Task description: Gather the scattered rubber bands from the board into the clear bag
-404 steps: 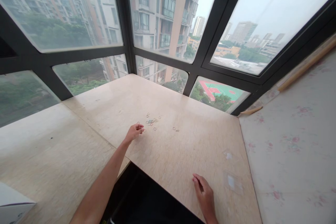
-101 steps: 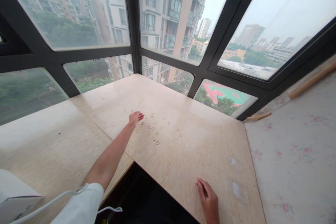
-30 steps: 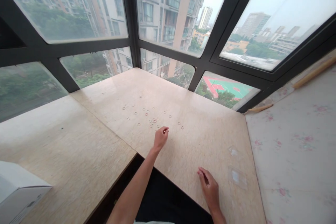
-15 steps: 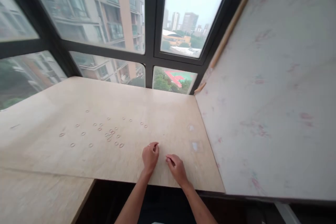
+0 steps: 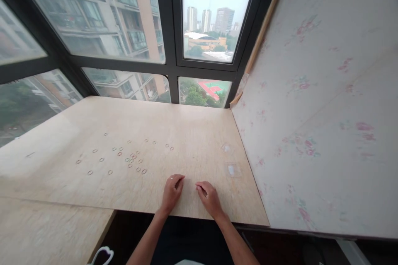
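Observation:
My left hand [image 5: 173, 192] rests low over the pale wooden board [image 5: 192, 132], thumb and fingertips pinched together, a ring on one finger. Just to its right, my right hand [image 5: 209, 198] is closed in a similar pinch, and the fingertips of both face each other across a small gap. Anything held in either pinch is too small to make out. Left of the hands, many small thin rings [image 5: 144, 171] lie scattered on the board, some reddish or greenish. They bunch closest near the middle of the spread.
Two clear pieces with whitish centres, a larger one [image 5: 232, 170] and a smaller one [image 5: 226, 148], lie to the right. A flower-patterned panel [image 5: 311, 112] borders the board there. Dark window frames [image 5: 124, 64] stand behind. A white curved outline [image 5: 105, 252] shows at lower left.
My left hand has drawn slightly left and nearer, widening the gap to the right hand. The right hand has barely moved. The view has shifted a little.

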{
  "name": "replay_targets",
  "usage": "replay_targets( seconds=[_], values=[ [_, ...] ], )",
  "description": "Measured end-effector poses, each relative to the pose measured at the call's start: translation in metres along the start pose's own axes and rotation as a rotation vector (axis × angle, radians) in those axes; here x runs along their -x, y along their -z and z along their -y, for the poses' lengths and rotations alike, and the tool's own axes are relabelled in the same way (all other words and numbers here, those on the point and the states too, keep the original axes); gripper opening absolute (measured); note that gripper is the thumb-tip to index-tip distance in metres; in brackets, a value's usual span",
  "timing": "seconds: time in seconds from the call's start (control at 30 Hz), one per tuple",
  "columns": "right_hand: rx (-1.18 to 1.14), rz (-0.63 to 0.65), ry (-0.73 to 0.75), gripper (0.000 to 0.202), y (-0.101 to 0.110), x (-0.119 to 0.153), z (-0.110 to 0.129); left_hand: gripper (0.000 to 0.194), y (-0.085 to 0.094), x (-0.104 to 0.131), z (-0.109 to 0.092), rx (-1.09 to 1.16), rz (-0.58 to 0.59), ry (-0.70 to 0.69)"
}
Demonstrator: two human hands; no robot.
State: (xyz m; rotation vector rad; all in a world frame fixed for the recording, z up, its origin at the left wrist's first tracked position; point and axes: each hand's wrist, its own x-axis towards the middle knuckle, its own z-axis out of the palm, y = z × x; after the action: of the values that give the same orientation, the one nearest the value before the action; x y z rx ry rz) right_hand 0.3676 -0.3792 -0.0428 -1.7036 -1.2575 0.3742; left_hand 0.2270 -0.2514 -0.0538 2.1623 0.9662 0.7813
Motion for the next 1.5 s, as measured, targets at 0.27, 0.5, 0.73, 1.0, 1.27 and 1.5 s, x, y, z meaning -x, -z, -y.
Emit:
replay_targets(
  seconds=[0.27, 0.5, 0.73, 1.0, 1.27, 1.5],
  values=[
    [-0.018, 0.035, -0.012, 0.027, -0.002, 0.005, -0.007, 0.025, 0.088, -0.027, 0.060, -0.500, -0.351, 0.278],
    [-0.009, 0.032, -0.032, 0.032, -0.003, 0.006, -0.009, 0.024, 0.096, -0.050, 0.075, -0.410, -0.191, 0.287],
    [0.007, 0.023, -0.059, 0.032, -0.005, 0.007, -0.009, 0.024, 0.074, -0.042, 0.061, -0.245, -0.130, 0.172],
    [-0.013, 0.032, -0.077, 0.029, -0.004, 0.007, -0.009, 0.030, 0.127, -0.056, 0.093, -0.370, -0.198, 0.319],
    [-0.038, -0.020, -0.176, 0.033, -0.011, 0.009, -0.005, 0.032, 0.138, -0.051, 0.108, -0.520, -0.087, 0.331],
    [-0.048, -0.030, -0.174, 0.031, -0.010, 0.017, -0.006, 0.038, 0.125, -0.019, 0.094, -0.414, -0.009, 0.145]
  ],
)
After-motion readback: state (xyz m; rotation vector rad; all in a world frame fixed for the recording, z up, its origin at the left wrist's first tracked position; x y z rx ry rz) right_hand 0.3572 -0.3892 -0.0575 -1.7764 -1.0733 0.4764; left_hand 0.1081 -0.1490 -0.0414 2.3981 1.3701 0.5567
